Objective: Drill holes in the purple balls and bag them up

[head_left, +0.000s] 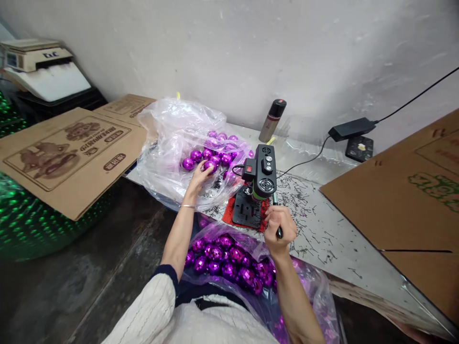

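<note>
My left hand (201,177) has its fingers closed round a purple ball (210,166). My right hand (280,223) is wrapped round the black handle (279,232), probably for leverage on the black machine (266,167) between my hands. Beyond my left, an open plastic bag (163,124) seemingly corrals loose balls (196,155); nearer my body, bagged balls (228,270) sit within easy reach.

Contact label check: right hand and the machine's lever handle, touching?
Touching. The head view shows the right hand closed around the black lever handle, its end showing at the fist.
</note>
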